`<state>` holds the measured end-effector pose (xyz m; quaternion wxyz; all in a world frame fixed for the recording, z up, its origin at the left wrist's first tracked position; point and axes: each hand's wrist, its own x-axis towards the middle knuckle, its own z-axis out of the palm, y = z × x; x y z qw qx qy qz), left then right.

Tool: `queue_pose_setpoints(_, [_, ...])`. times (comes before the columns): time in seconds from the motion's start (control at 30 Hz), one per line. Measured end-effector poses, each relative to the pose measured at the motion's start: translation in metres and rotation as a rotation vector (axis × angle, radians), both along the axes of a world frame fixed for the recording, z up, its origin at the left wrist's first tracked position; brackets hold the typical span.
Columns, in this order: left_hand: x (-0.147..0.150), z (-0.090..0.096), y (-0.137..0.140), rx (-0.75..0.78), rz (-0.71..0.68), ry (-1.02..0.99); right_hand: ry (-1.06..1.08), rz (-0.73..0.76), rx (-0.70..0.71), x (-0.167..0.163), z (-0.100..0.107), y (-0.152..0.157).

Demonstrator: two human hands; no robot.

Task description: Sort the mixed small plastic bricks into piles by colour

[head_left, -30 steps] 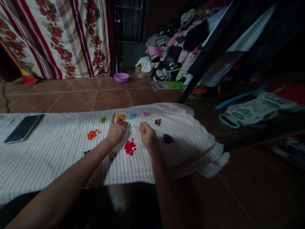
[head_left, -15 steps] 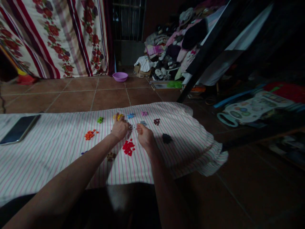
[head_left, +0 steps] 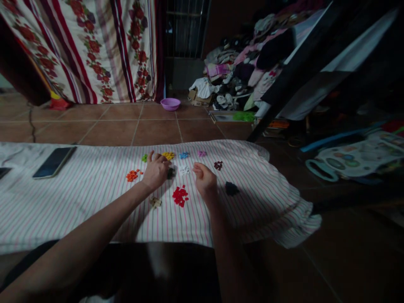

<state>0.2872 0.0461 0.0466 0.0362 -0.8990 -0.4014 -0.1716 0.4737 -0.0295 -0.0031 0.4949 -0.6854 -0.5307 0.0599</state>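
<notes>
My left hand point(head_left: 156, 171) reaches low over the cloth with its fingers bent and spread, beside a dark pile of small pieces point(head_left: 171, 173) that it partly hides. My right hand point(head_left: 205, 181) is closed, thumb and fingertips pressed together; whatever lies between them is too small to make out. Between the hands is a pile of white pieces point(head_left: 184, 170). Around them lie little piles of red pieces point(head_left: 180, 196), yellow pieces point(head_left: 168, 155), blue pieces point(head_left: 184, 155), pink pieces point(head_left: 201, 153), green pieces point(head_left: 144, 158), orange pieces point(head_left: 132, 175) and tan pieces point(head_left: 155, 203).
Brown pieces point(head_left: 218, 165) and a black pile point(head_left: 232, 189) lie to the right on the striped cloth point(head_left: 259, 202). A phone point(head_left: 54, 162) rests at the left. Beyond the table are a purple basin point(head_left: 170, 104) and a heap of clothes point(head_left: 240, 67).
My left hand has shifted left across the cloth, uncovering the yellow and white piles. My right hand stays about where it was, still closed. The view has turned slightly left.
</notes>
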Motion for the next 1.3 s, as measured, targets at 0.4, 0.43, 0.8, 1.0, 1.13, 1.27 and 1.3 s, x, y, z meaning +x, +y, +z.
queue_pose_setpoints(0.4, [-0.247, 0.002, 0.033, 0.048, 0.827, -0.21, 0.176, 0.035, 0.181, -0.015, 0.013, 0.026])
queue_pose_setpoints(0.43, [-0.267, 0.001, 0.038, 0.013, 0.92, -0.217, 0.171, 0.037, 0.186, -0.017, 0.014, 0.028])
queue_pose_setpoints(0.8, [-0.343, -0.005, 0.078, -0.338, 1.143, -0.12, 0.044, 0.056, 0.195, -0.053, 0.033, 0.048])
queue_pose_setpoints(1.0, [-0.345, 0.0, 0.086, -0.38, 1.08, -0.026, 0.044, 0.066, 0.201, -0.063, 0.034, 0.058])
queue_pose_setpoints(1.13, [-0.338, 0.009, 0.077, -0.427, 1.084, 0.016, 0.067, 0.063, 0.222, -0.074, 0.04, 0.055])
queue_pose_setpoints(1.27, [-0.335, 0.018, 0.055, -0.494, 1.055, -0.071, 0.154, 0.088, 0.188, -0.092, 0.05, 0.041])
queue_pose_setpoints(1.3, [-0.335, 0.02, 0.048, -0.524, 1.011, -0.143, 0.185, 0.097, 0.174, -0.098, 0.054, 0.036])
